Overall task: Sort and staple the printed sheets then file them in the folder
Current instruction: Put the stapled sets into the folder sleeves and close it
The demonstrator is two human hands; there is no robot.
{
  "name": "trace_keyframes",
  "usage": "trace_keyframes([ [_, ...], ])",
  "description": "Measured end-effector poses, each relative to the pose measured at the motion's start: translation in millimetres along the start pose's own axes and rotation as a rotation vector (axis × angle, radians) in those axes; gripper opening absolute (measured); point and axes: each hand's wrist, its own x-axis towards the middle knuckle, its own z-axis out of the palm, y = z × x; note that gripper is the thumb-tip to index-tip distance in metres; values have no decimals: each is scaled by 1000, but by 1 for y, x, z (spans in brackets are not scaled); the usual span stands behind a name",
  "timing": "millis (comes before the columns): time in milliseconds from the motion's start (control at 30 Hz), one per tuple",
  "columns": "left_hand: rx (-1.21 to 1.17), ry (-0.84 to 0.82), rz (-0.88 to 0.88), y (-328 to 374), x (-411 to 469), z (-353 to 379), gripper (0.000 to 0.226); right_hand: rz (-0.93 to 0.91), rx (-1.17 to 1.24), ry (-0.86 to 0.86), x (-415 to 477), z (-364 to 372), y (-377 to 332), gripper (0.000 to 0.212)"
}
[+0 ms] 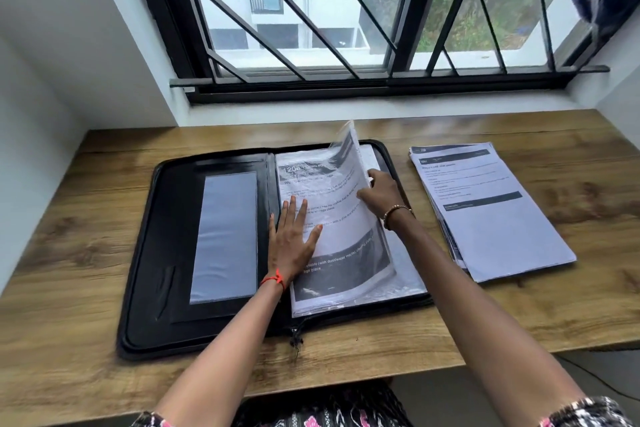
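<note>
- Two hands work at our open folder [145, 253] on the tabletop [86, 253]: our left hand [292, 243] lies flat, fingers spread, pressing the filed sheet [332, 215] so the pages stay put.
- Our right hand [379, 191] pinches the edge of a plastic sleeve [346, 156], holding it raised, we judge, to open a pocket.
- More printed sheets [491, 218] wait stacked just right of the folder, within reach.

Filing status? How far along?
Done: at least one printed sheet sits in a clear sleeve in the open folder. In hand: left hand presses that sleeve flat while right hand pinches up its free edge. Left: a stack of sheets lies on the desk right of the folder, unfiled. Whether sheets are stapled cannot be told.
</note>
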Motion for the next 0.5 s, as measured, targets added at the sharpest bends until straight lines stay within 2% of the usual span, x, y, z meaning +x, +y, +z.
trace_keyframes([
  [133, -342, 6, -51, 3, 7, -10, 78, -20, 11, -29, 2, -2, -26, 7],
  [233, -648, 16, -161, 10, 21, -24, 59, -45, 43, -30, 8, -3, -53, 20],
  [333, -841, 39, -247, 7, 22, -46, 51, -76, 107, -66, 4, 4, -88, 23],
  [433, -1064, 16, -291, 10, 17, -80, 46, -106, 197, -136, -3, 20, -120, 14],
  [500, -1145, 78, -296, 3, 20, -100, 38, -145, 218, -202, -11, 39, -138, 20],
])
